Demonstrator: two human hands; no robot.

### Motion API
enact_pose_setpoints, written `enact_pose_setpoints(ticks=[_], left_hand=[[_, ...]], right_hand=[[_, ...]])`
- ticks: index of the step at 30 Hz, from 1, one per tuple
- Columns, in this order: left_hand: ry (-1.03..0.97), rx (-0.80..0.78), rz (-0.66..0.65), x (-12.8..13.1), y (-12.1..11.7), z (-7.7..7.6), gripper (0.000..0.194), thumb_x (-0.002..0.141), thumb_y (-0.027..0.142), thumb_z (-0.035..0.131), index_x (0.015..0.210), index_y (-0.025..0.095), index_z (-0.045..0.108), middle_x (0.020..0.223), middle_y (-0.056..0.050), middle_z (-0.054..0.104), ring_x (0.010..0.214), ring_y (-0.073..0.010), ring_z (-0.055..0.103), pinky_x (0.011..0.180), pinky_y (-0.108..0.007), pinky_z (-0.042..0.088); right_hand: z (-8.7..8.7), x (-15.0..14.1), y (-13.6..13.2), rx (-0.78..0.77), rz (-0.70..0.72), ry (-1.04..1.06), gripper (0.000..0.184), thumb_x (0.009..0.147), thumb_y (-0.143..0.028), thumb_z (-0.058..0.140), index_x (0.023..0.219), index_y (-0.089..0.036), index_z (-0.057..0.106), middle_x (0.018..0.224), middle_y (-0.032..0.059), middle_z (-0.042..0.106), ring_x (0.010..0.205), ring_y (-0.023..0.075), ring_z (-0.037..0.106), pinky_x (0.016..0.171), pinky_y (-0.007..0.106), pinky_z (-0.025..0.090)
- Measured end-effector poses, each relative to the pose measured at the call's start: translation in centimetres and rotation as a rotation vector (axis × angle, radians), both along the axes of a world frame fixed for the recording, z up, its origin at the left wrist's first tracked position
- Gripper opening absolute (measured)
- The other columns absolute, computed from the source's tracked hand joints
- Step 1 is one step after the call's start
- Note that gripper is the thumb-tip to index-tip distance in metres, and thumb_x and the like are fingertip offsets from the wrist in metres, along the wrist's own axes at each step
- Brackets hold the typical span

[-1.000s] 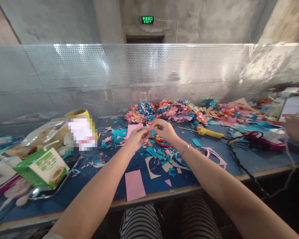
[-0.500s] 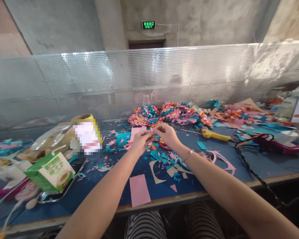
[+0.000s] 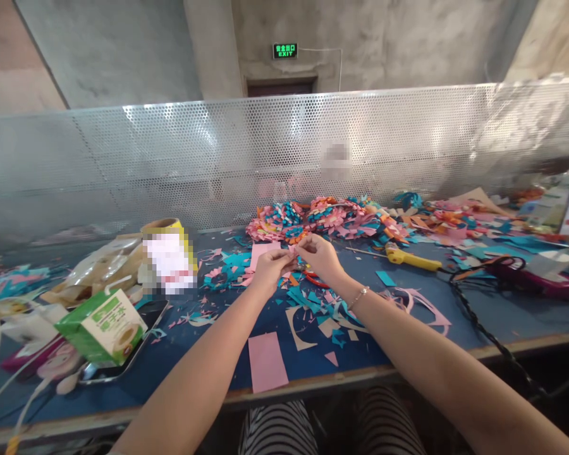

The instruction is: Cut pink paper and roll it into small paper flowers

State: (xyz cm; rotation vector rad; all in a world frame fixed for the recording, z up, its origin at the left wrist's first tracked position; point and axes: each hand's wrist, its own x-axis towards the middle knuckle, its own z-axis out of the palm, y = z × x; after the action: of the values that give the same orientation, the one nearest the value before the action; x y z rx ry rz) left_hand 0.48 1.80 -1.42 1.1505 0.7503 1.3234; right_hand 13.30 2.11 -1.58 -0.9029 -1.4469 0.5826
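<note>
My left hand point(image 3: 271, 270) and my right hand point(image 3: 320, 258) meet over the middle of the table, fingertips pinched together. Between them is a small pink piece point(image 3: 292, 249), paper or felt, mostly hidden by the fingers. Behind my left hand lies a pink sheet point(image 3: 260, 253). Under my right hand shows a red curved handle point(image 3: 315, 279), perhaps of scissors. Blue scraps point(image 3: 308, 300) are scattered just below the hands. Closer to the table edge rests a pink rectangle point(image 3: 268, 362). Beyond the hands sits a heap of pink, blue and orange flowers point(image 3: 332, 215).
A yellow-handled tool point(image 3: 415, 258) with a thin metal shaft lies at right, its black cord point(image 3: 478, 325) hanging over the edge. At left stand a green drink carton point(image 3: 102, 328) and a yellow roll point(image 3: 186, 243). A perforated metal screen point(image 3: 227, 151) borders the back.
The view has shifted slightly, so the scene sits a little further right. Both hands keep their pinch on the pink piece, with only slight finger movement.
</note>
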Motion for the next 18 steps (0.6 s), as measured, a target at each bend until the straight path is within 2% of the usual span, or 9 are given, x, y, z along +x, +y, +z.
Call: enact_pose_setpoints(ticks=[12, 18], left_hand=[[0.092, 0.037, 0.04, -0.28, 0.27, -0.05, 0.017, 0.053, 0.024, 0.07, 0.062, 0.012, 0.062, 0.057, -0.001, 0.06, 0.053, -0.0104, 0.057, 0.065, -0.028, 0.048], [0.084, 0.026, 0.038, -0.43, 0.04, 0.2, 0.013, 0.053, 0.019, 0.069, 0.061, 0.012, 0.061, 0.056, -0.001, 0.06, 0.053, -0.0101, 0.056, 0.063, -0.026, 0.047]], right_hand=[[0.15, 0.08, 0.03, -0.044, 0.013, 0.034, 0.02, 0.063, -0.032, 0.061, 0.07, -0.018, 0.051, 0.063, 0.0006, 0.059, 0.06, 0.0138, 0.057, 0.059, 0.027, 0.045], [-0.04, 0.31, 0.44, -0.096, 0.097, 0.057, 0.019, 0.06, -0.028, 0.063, 0.073, -0.017, 0.055, 0.067, 0.0017, 0.062, 0.066, 0.0147, 0.06, 0.065, 0.028, 0.047]])
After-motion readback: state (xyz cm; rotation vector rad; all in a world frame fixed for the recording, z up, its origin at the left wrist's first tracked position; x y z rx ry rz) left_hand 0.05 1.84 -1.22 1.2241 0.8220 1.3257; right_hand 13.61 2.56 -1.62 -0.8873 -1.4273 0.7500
